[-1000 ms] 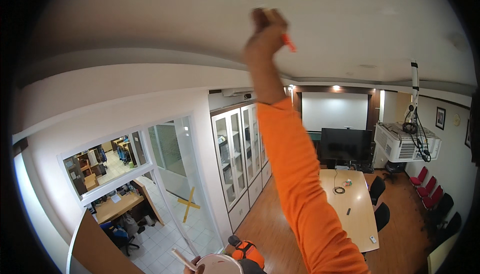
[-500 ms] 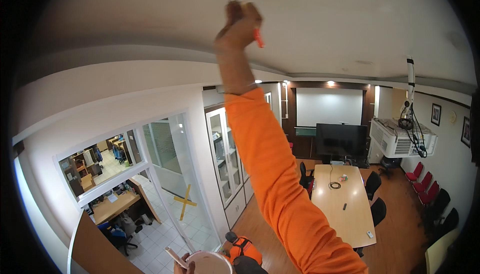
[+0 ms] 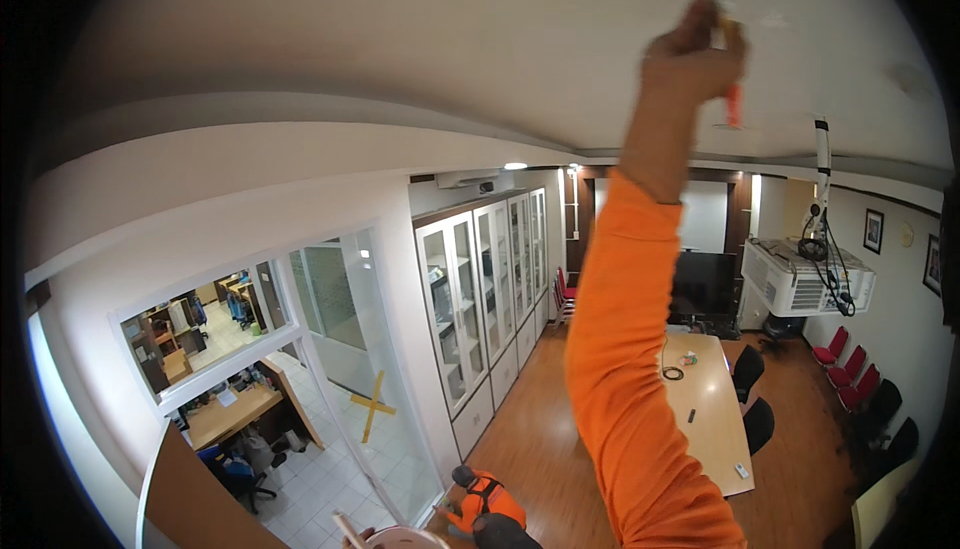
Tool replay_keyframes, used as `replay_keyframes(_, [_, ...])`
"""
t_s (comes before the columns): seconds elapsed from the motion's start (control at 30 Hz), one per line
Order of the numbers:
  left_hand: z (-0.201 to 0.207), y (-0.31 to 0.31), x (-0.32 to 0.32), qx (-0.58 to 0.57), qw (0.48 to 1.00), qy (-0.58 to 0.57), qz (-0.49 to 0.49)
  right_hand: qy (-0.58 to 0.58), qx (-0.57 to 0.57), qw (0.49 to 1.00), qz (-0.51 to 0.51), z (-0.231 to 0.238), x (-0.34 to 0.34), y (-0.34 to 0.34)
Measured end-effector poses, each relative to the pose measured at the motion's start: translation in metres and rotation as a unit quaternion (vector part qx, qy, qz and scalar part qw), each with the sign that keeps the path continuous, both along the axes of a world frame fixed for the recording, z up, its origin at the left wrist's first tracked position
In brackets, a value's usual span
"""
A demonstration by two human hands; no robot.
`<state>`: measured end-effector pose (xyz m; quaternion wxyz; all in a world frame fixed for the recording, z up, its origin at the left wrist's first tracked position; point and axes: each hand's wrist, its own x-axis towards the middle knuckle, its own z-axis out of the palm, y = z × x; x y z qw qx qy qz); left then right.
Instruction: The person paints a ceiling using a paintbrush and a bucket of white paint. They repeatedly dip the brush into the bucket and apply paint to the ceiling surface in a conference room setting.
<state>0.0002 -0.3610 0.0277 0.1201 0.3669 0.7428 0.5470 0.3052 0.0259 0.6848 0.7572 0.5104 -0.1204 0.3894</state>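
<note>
An orange-handled tool [image 3: 733, 104] sits clenched in the right hand [image 3: 692, 54], raised against the white ceiling [image 3: 450, 39]. The left hand [image 3: 352, 537] barely shows at the lower edge by a white bucket [image 3: 405, 539]; its grip cannot be told.

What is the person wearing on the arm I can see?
A long bright orange sleeve covers the arm up to the wrist, plain with no markings. The right hand is bare, with no glove or ring to be seen. The other arm does not show clearly.
</note>
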Motion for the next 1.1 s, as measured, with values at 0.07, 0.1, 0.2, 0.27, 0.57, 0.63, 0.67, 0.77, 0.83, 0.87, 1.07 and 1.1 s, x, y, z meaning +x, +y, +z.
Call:
replay_keyframes(0.07, [0.003, 0.022, -0.01, -0.028, 0.998, 0.052, -0.02, -0.049, 0.001, 0.999, 0.013, 0.004, -0.076, 0.01])
replay_keyframes(0.1, [0.008, 0.029, -0.013, -0.043, 0.996, 0.078, -0.033, -0.067, 0.057, 0.996, -0.014, 0.01, -0.112, 0.02])
replay_keyframes(0.2, [0.06, 0.058, 0.01, 0.019, 0.989, 0.124, -0.077, -0.143, -0.026, 0.978, 0.147, -0.002, -0.201, -0.026])
replay_keyframes(0.27, [0.075, 0.074, 0.017, 0.064, 0.981, 0.148, -0.103, -0.199, -0.049, 0.959, 0.198, -0.007, -0.234, -0.041])
replay_keyframes(0.57, [0.043, 0.03, 0.021, 0.059, 0.995, 0.048, -0.066, -0.135, 0.004, 0.985, 0.106, 0.015, -0.172, -0.011])
replay_keyframes(0.63, [0.014, 0.012, 0.015, 0.053, 0.996, 0.007, -0.065, -0.111, 0.026, 0.985, 0.131, 0.005, -0.138, -0.033])
replay_keyframes(0.67, [-0.002, 0.006, 0.009, -0.002, 0.999, 0.009, -0.047, -0.088, 0.032, 0.985, 0.142, -0.001, -0.146, -0.035])
replay_keyframes(0.77, [-0.008, 0.008, -0.001, -0.125, 0.99, 0.053, -0.023, -0.076, 0.03, 0.982, 0.169, -0.003, -0.202, -0.042])
replay_keyframes(0.83, [0.027, 0.018, 0.01, -0.157, 0.979, 0.123, -0.043, -0.142, 0.025, 0.97, 0.197, 0.001, -0.26, -0.046])
replay_keyframes(0.87, [0.032, 0.022, 0.011, -0.116, 0.987, 0.102, -0.049, -0.188, 0.032, 0.958, 0.213, 0.007, -0.279, -0.043])
replay_keyframes(1.07, [0.02, -0.007, 0.029, 0.018, 1.0, 0.006, 0.01, -0.216, -0.025, 0.956, 0.198, -0.001, -0.245, -0.059])
replay_keyframes(1.1, [0.017, -0.013, 0.032, 0.023, 0.999, -0.032, 0.018, -0.161, -0.012, 0.974, 0.161, 0.008, -0.219, -0.045])
